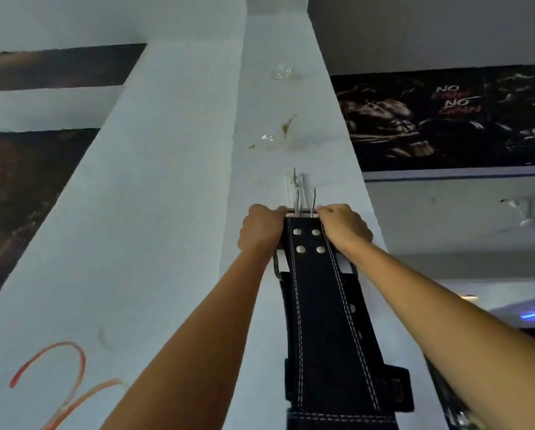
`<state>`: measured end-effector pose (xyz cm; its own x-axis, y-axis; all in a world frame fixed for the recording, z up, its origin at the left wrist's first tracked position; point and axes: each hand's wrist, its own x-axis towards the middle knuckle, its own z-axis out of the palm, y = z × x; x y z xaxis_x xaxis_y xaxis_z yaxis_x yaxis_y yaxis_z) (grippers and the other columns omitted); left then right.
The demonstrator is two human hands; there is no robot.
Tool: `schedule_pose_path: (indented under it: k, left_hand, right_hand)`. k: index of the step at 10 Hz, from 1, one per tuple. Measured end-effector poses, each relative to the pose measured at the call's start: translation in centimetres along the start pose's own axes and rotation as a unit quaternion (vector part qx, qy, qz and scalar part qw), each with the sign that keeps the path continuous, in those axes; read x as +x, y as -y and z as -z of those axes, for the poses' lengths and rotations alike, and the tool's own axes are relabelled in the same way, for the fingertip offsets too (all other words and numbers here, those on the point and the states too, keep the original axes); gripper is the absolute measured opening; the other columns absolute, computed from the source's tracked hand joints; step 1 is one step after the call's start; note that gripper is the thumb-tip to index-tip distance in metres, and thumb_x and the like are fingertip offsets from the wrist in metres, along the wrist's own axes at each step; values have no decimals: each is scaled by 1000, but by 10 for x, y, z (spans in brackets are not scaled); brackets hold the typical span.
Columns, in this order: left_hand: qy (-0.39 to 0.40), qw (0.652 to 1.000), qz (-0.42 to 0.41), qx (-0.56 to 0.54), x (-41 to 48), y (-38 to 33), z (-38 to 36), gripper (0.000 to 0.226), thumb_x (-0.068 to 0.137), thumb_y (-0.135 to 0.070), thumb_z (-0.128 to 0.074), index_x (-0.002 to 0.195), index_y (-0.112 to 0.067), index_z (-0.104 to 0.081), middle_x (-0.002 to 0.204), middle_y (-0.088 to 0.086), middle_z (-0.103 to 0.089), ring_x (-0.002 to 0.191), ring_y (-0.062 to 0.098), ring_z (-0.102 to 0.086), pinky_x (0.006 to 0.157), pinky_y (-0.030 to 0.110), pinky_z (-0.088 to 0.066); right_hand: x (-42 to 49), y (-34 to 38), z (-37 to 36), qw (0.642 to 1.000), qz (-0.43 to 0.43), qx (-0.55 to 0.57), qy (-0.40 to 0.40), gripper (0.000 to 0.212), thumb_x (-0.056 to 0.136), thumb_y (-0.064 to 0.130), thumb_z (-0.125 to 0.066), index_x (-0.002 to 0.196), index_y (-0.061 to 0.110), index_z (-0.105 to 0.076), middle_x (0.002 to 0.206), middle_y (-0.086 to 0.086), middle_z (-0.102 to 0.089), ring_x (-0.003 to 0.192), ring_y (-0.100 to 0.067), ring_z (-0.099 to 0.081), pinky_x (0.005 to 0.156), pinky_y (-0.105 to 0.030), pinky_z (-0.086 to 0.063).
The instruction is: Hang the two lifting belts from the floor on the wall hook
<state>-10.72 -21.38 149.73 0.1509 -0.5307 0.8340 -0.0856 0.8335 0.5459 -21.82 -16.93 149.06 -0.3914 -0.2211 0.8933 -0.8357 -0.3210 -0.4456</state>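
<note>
A black lifting belt (322,305) with white stitching and four silver rivets hangs down the white pillar in front of me. My left hand (260,228) and my right hand (344,226) grip the two ends of its metal buckle at the top. The buckle's two prongs (305,201) stick upward, just below the small metal wall hook (294,180). Behind the front belt, parts of a second dark belt with a metal buckle (278,268) show at both sides. Whether the buckle touches the hook is hidden by my hands.
The white pillar (173,212) has tape remains and a stain above the hook, and red paint marks at lower left. Dark gym posters (446,119) hang on the walls to the right and left. A ceiling fan (527,217) shows at far right.
</note>
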Motion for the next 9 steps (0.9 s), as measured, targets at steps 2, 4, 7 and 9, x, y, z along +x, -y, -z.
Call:
schedule_pose_path:
  k: [2,4,7,9]
  left_hand:
    - [8,990,-93,-106,-30,12,2,42,84,-49,-58,99,-10,-53,88,-1,-58,86,21,-58,81,37,-48]
    - [22,984,18,-177,-26,-3,2,36,74,-21,-74,97,-10,-49,87,4,-59,71,14,-56,59,29,-45]
    - [44,996,-70,-18,-43,-2,6,36,91,-33,-49,115,-8,-46,112,9,-59,104,29,-56,84,38,-46]
    - [12,984,-162,68,-105,13,18,46,95,-35,-39,136,-14,-36,139,7,-48,132,27,-40,108,47,-31]
  right_hand:
    - [-27,-13,10,946,35,287,148,33,89,39,-53,108,14,-64,104,-5,-69,92,-14,-64,76,-23,-49]
    - [-13,10,7,976,-73,203,1,36,74,35,-73,90,3,-67,79,-7,-67,76,-26,-65,71,-36,-53]
    - [-40,5,7,997,5,62,43,43,95,39,-36,132,19,-46,133,-9,-55,119,-29,-52,99,-42,-41]
    - [-101,-6,23,994,96,-11,52,53,99,36,-26,148,26,-9,159,1,-11,146,-12,-3,120,-38,0]
